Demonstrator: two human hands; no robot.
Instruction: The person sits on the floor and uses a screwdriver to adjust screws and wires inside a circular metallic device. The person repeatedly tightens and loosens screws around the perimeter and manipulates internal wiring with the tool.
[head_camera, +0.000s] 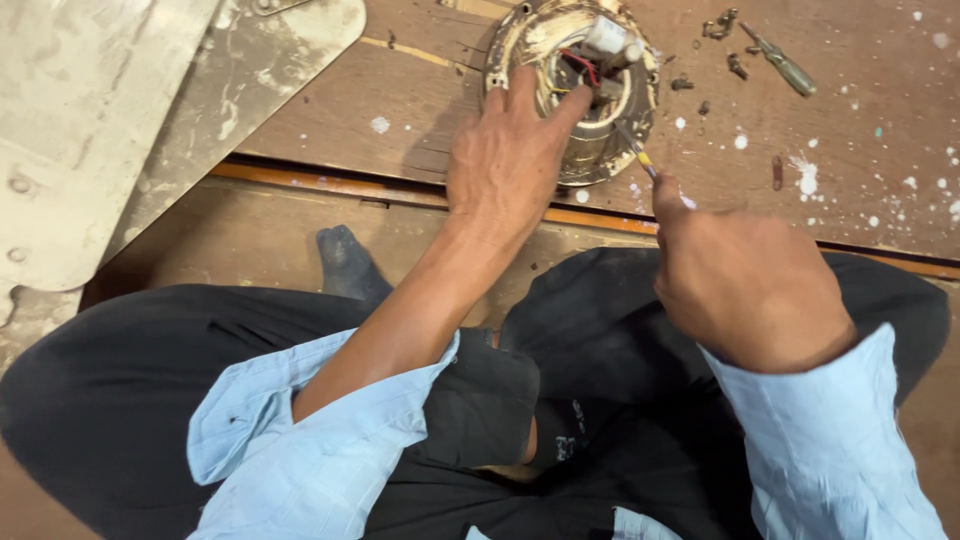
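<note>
A round metal housing (573, 90), dished and open at the top, is shown lying on the paint-spotted wooden floor (850, 190). Inside it, red wires (580, 64), a white plastic connector (606, 34) and dark fittings are contained. The left hand (508, 160) is laid on the near rim of the housing, its fingers spread and the forefinger pressed inward toward the wiring; nothing is clasped in it. The right hand (745, 280) is closed round a screwdriver (640, 155), whose thin shaft is directed into the bowl. Loose screws (718, 25) and a second, green-handled screwdriver (785, 65) are seen on the floor just beyond the housing. Pale metal fan blades (120, 110) are seen at the upper left.
</note>
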